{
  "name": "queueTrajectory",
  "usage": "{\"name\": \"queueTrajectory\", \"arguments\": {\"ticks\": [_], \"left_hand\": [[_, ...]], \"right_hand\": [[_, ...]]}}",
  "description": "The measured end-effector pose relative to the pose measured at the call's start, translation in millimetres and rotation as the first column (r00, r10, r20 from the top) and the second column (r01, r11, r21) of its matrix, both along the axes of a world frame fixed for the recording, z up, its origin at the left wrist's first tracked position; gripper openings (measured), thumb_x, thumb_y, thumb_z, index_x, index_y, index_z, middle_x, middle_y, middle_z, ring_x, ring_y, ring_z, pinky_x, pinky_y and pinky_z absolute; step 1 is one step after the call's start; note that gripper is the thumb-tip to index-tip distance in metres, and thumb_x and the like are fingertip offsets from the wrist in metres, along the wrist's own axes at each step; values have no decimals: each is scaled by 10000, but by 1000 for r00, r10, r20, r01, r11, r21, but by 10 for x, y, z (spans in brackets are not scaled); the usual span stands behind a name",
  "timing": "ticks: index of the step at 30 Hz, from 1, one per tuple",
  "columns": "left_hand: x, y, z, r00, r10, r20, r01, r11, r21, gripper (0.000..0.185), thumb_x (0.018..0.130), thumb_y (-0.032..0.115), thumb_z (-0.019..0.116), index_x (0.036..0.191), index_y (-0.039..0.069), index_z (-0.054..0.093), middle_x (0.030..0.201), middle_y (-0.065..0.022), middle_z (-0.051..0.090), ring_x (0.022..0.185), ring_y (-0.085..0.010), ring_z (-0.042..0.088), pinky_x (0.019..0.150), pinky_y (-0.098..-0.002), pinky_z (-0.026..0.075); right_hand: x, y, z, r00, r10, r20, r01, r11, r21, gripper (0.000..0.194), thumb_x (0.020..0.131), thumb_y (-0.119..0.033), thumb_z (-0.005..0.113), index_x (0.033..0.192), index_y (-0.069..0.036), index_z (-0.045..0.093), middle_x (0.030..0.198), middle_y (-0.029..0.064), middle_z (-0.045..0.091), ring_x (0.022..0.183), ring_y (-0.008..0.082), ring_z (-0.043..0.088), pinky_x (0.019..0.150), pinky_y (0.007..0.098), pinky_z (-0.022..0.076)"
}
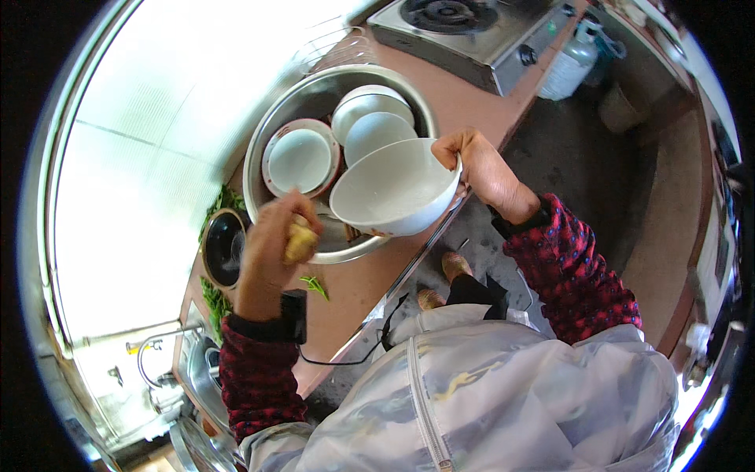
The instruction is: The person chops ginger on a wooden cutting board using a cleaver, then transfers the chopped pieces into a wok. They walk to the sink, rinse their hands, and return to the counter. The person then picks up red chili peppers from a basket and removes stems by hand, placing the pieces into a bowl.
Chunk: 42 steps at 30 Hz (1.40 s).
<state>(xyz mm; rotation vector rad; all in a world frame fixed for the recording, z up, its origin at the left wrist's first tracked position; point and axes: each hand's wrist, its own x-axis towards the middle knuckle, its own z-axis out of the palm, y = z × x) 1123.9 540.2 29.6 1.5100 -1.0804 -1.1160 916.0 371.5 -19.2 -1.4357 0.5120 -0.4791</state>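
My right hand (483, 171) grips the rim of a large white bowl (395, 189), which is tilted above the near right edge of a wide metal basin (348, 256). In my left hand (274, 242), somewhat blurred, is a crumpled yellowish cloth or sponge; which of these I cannot tell. That yellow piece (301, 241) is apart from the held bowl, to its left. Inside the basin sit a small bowl with a reddish rim (301, 159) and several white bowls (374, 112), some stacked. The basin's bottom is partly hidden by the bowls.
A gas stove (460, 35) stands on the brown counter (348, 301) beyond the basin, near a wire rack (339, 50). To the left are a dark round bowl (224, 248), leafy greens (215, 301) and a sink faucet (147, 354). A gas cylinder (572, 62) stands off the counter's right side.
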Motion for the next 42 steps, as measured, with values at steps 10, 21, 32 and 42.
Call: {"name": "queueTrajectory", "arguments": {"ticks": [10,21,32,42], "left_hand": [[-651,-436,450,933,-289,216,310,948,-72,171,898,150,475,807,12,515,687,-28,536,579,-72,505,480,-205,397],[-1156,-267,497,786,-231,574,508,771,-385,150,871,44,492,987,-27,554,1101,-125,552,971,-191,541,819,-275,422],[-2211,-156,-769,886,-453,-102,461,832,309,248,928,171,432,1047,-14,546,954,-98,616,754,-117,593,616,-225,461],[-3463,-429,-2194,808,-194,-557,517,687,511,263,900,171,390,1086,-6,444,789,-100,585,599,-149,588,504,-226,454]], "right_hand": [[-462,448,195,985,-123,121,152,951,-271,192,567,27,405,514,-65,244,488,3,229,436,65,256,396,245,199],[-1261,725,-113,896,-300,327,438,722,-536,178,476,7,445,536,-19,279,523,82,243,468,198,266,443,314,221],[-3032,742,-1001,755,-629,184,644,660,-387,292,548,36,602,498,-72,335,577,23,389,520,142,400,451,255,283],[-3687,731,-2009,847,-514,-138,367,752,-547,89,570,-30,589,567,-86,521,666,126,479,540,277,511,445,342,396]]}}
